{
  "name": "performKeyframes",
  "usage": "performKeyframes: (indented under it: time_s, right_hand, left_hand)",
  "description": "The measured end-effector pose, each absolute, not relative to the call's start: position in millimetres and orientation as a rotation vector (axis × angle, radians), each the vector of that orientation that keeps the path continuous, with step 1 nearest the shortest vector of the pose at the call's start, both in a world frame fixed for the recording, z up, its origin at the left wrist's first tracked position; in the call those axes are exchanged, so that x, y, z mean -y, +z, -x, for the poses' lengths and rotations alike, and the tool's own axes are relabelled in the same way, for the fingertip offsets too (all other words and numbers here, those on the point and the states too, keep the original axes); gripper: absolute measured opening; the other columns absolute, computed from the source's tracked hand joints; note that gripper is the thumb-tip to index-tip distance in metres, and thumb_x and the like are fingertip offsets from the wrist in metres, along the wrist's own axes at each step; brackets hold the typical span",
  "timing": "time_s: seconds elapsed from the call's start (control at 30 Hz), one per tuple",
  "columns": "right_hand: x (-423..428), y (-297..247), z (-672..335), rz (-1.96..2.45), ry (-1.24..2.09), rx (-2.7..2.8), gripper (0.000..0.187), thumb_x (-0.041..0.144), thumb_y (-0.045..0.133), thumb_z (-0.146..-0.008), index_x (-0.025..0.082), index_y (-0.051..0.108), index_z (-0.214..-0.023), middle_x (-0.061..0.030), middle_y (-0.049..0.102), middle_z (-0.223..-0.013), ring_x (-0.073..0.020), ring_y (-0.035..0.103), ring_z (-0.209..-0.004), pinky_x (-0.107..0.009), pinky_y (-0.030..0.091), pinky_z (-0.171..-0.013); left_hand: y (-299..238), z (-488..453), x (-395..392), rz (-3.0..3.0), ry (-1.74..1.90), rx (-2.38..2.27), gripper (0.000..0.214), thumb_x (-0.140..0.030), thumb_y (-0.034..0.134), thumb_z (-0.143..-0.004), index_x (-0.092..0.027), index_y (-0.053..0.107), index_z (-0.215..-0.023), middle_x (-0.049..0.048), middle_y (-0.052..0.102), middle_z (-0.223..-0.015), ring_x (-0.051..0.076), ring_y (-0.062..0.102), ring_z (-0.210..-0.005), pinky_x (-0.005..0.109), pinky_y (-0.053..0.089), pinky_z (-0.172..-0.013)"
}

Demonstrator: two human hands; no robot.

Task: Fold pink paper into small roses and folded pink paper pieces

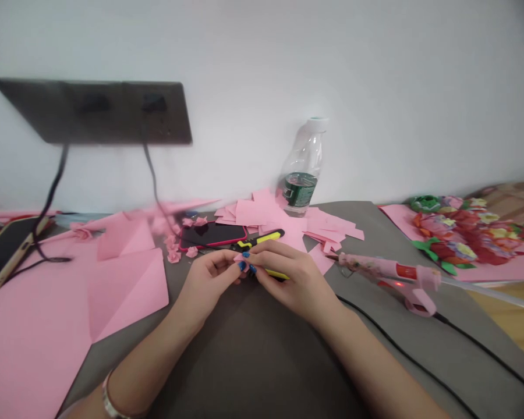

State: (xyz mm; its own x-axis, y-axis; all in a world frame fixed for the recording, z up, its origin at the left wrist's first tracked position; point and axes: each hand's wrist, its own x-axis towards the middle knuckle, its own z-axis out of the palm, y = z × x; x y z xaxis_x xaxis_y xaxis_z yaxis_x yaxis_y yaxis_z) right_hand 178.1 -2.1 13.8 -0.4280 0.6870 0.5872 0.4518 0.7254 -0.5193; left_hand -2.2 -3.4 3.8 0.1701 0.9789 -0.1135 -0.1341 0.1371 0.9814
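My left hand [216, 276] and my right hand [286, 273] meet over the middle of the grey table. Both are closed, with fingertips pinching a small piece of pink paper [240, 258] between them. Most of that paper is hidden by the fingers. Just behind my hands lie yellow-and-black scissors or a cutter [266, 237], partly covered, and a phone with a red edge [213, 234]. Several small folded pink paper flowers [173, 250] rest left of the phone. Cut pink paper pieces [251, 213] are piled beyond it.
A pink glue gun [388, 270] lies at the right, its black cord trailing forward. A plastic bottle [303, 169] stands by the wall. Large pink sheets [39, 326] cover the left side. Paper flowers [463, 233] lie far right. Cords hang from a wall socket panel [100, 113].
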Motion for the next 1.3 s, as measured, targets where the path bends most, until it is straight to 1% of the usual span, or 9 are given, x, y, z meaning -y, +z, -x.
performKeyframes:
  time_s: [0.23,0.33,0.43,0.5,0.57,0.7,0.97,1.07,1.3]
  right_hand:
    - [3,15,-177,0.804,0.429,2.025,0.021,0.012,0.052,-0.095,0.021,0.071,-0.094,-0.0096,0.072,-0.096,-0.0183,0.069,-0.088,-0.03,0.055,-0.075]
    - [4,14,-174,0.818,0.628,1.835,0.019,0.013,0.054,-0.094,0.021,0.07,-0.087,-0.007,0.071,-0.091,-0.0178,0.068,-0.087,-0.03,0.054,-0.076]
    - [3,10,-169,0.912,0.912,1.603,0.006,0.022,0.061,-0.09,0.021,0.067,-0.089,-0.0042,0.069,-0.085,-0.0168,0.066,-0.077,-0.029,0.054,-0.068]
    - [3,8,-166,0.974,1.062,1.499,0.008,0.027,0.066,-0.086,0.02,0.066,-0.091,-0.0029,0.068,-0.083,-0.0159,0.066,-0.071,-0.029,0.053,-0.064]
    - [2,7,-166,1.006,1.127,1.463,0.01,0.029,0.068,-0.084,0.02,0.065,-0.087,-0.0023,0.067,-0.081,-0.0161,0.066,-0.071,-0.029,0.053,-0.065]
    - [2,9,-167,1.016,1.176,1.436,0.009,0.028,0.068,-0.082,0.02,0.066,-0.083,-0.0018,0.067,-0.08,-0.0157,0.066,-0.071,-0.029,0.052,-0.066]
    - [3,11,-167,1.006,1.138,1.478,0.007,0.027,0.066,-0.083,0.02,0.068,-0.083,-0.0021,0.068,-0.081,-0.016,0.067,-0.073,-0.029,0.054,-0.068]
    - [3,11,-165,1.034,1.149,1.478,0.008,0.028,0.064,-0.084,0.02,0.066,-0.083,-0.0019,0.069,-0.08,-0.0156,0.067,-0.072,-0.028,0.053,-0.065]
    - [5,11,-164,1.069,0.999,1.573,0.006,0.024,0.059,-0.083,0.021,0.061,-0.078,-0.0003,0.064,-0.074,-0.0136,0.059,-0.064,-0.026,0.046,-0.058]
  left_hand:
    - [3,3,4,-1.083,1.106,-0.983,0.025,-0.043,0.082,-0.074,-0.019,0.077,-0.076,0.0011,0.072,-0.073,0.012,0.063,-0.07,0.02,0.052,-0.065]
    - [3,3,4,-1.125,1.119,-0.991,0.023,-0.041,0.081,-0.075,-0.019,0.076,-0.076,0.0008,0.073,-0.073,0.011,0.063,-0.069,0.018,0.051,-0.064]
    - [2,3,3,-1.183,1.114,-1.017,0.02,-0.039,0.08,-0.078,-0.019,0.076,-0.078,0.0007,0.074,-0.073,0.01,0.063,-0.067,0.017,0.05,-0.062]
    - [1,3,3,-1.224,1.125,-1.008,0.017,-0.036,0.078,-0.08,-0.02,0.076,-0.08,0.001,0.075,-0.075,0.01,0.064,-0.068,0.017,0.051,-0.063]
    - [0,4,3,-1.271,1.137,-0.979,0.014,-0.034,0.077,-0.081,-0.02,0.076,-0.081,0.0013,0.076,-0.078,0.011,0.066,-0.072,0.017,0.051,-0.065]
    - [-1,4,6,-1.316,1.128,-0.966,0.014,-0.034,0.073,-0.085,-0.02,0.076,-0.084,0.0022,0.077,-0.081,0.012,0.068,-0.076,0.018,0.052,-0.067]
    - [-6,6,2,-1.33,1.156,-0.995,0.011,-0.031,0.074,-0.084,-0.021,0.076,-0.082,0.0007,0.076,-0.077,0.012,0.069,-0.072,0.017,0.052,-0.063]
    - [-5,6,2,-1.337,1.201,-1.005,0.008,-0.029,0.074,-0.083,-0.021,0.075,-0.081,0.0004,0.075,-0.078,0.012,0.068,-0.073,0.017,0.052,-0.062]
    - [0,4,5,-1.388,1.254,-1.079,0.008,-0.027,0.074,-0.081,-0.02,0.074,-0.078,0.0002,0.074,-0.076,0.012,0.066,-0.071,0.019,0.053,-0.066]
